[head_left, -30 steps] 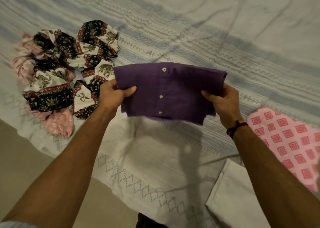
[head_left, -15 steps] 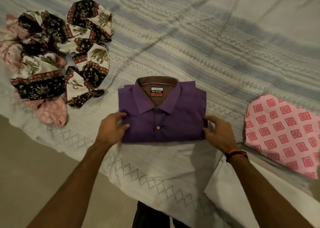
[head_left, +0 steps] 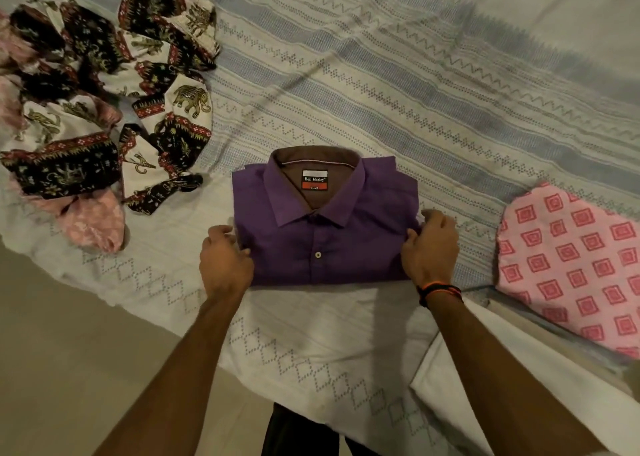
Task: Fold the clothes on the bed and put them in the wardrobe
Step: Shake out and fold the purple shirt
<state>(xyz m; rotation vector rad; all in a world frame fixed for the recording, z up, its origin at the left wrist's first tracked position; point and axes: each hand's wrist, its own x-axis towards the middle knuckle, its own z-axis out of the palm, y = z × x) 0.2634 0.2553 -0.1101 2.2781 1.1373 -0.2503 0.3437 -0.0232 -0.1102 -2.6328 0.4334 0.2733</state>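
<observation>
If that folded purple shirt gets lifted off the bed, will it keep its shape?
Probably not unaided: the folded purple button-up shirt is thin cloth, so its stacked layers would likely sag. With the left hand and right hand gripping opposite edges, it should hold. It looks light.

1. Shirt (head_left: 325, 227): a second ago held up off the bed, button strip facing the camera; now lying flat on the bedsheet (head_left: 346, 85), collar at 12 o'clock.
2. Left hand (head_left: 225, 260): pinching the 9 o'clock edge then; now curled against that edge.
3. Right hand (head_left: 431, 248): likewise at the 3 o'clock edge.
</observation>
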